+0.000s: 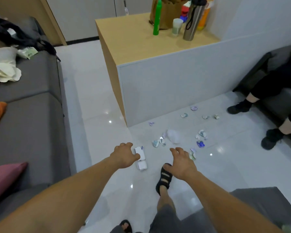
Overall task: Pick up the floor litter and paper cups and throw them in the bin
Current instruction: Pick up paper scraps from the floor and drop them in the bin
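Low over the floor litter (159, 142), left hand (124, 154) and right hand (181, 163) hover loosely open, empty.

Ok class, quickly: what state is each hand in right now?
Left hand: open, empty, near the white paper cup.
Right hand: open, empty.

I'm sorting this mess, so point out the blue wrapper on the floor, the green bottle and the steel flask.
blue wrapper (200, 144): head view, middle of the crumpled piece.
green bottle (157, 21): head view, mid body.
steel flask (197, 15): head view, metal body.
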Action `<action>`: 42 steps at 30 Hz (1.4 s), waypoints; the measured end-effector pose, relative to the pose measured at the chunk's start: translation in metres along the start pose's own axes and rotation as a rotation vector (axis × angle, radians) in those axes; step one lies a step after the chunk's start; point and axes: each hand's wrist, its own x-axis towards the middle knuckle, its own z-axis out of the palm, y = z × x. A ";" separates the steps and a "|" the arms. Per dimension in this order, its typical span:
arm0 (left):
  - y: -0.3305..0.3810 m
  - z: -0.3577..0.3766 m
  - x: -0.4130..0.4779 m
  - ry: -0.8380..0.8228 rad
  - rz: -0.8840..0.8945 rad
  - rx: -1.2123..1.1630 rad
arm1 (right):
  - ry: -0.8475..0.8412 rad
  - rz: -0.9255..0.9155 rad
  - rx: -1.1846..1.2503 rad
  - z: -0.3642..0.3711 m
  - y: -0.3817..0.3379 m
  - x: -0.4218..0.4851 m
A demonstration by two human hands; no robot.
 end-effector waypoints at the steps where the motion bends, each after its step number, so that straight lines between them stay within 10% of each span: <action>1: 0.005 -0.002 0.018 -0.014 -0.018 0.001 | -0.017 -0.013 -0.003 -0.003 0.003 0.022; 14: 0.067 0.041 0.292 -0.180 -0.270 -0.184 | -0.302 -0.122 -0.097 0.030 0.077 0.328; 26: -0.050 0.265 0.570 -0.164 -0.280 -0.304 | -0.263 -0.166 -0.213 0.297 0.146 0.592; 42: -0.103 0.343 0.602 -0.161 -0.367 -0.723 | -0.197 -0.360 0.013 0.394 0.129 0.635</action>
